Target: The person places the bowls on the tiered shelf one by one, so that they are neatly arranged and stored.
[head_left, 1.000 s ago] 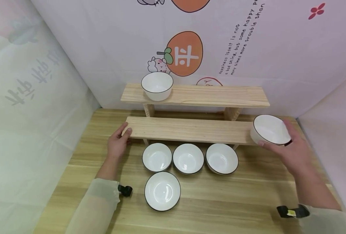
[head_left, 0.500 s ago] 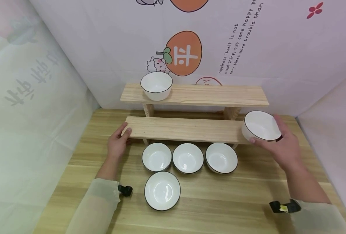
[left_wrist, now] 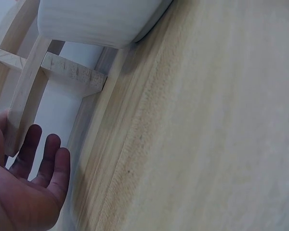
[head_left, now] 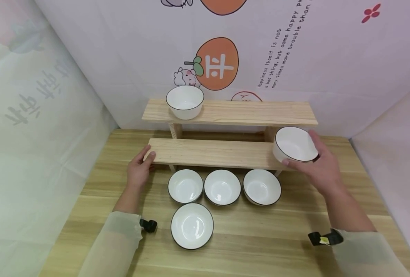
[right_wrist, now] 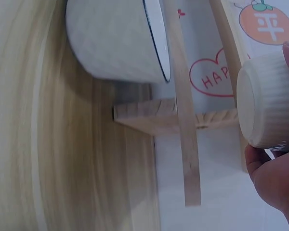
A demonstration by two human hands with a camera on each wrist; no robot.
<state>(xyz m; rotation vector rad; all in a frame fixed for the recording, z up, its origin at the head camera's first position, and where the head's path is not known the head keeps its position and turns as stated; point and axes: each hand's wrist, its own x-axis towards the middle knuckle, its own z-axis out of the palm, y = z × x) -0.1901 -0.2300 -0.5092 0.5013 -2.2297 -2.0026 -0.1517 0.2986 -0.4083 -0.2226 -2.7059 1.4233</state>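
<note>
Taking the middle of the head view as the hub of a dial, a pale back sheet (head_left: 132, 50) spread from eleven o'clock to two. A left sheet (head_left: 14, 165) hung at nine, its faint grey characters (head_left: 36, 92) too pale to read. A wood-grained table (head_left: 277, 246) covered the lower half. On it stood a two-tier stand, its upper board (head_left: 256, 111) near twelve, its lower board (head_left: 208, 153) just below the hub.

At eight o'clock the left hand (head_left: 139, 169) gripped the lower board's left end, thumb over the top; the left wrist view showed three fingers loosely bent beneath. Just past three, the right hand (head_left: 324, 169) held a white bowl (head_left: 296, 144), thumb in front and fingers behind, spread about the bowl's width. That bowl was above the lower board's right end, apart from it.

At eleven another bowl (head_left: 185, 102) sat on the upper board. Three bowls in a row (head_left: 222, 187) ran from seven to four, with a front bowl (head_left: 192, 226) at six.

At twelve an orange fruit print (head_left: 205, 79) read "平". Black lettering (head_left: 282, 50) between one and two read "Happiness itself is not a bad thing, but some happy…", then "many times more trouble than". The right wrist view showed a red heart (right_wrist: 191, 79) with "HAP" readable.
</note>
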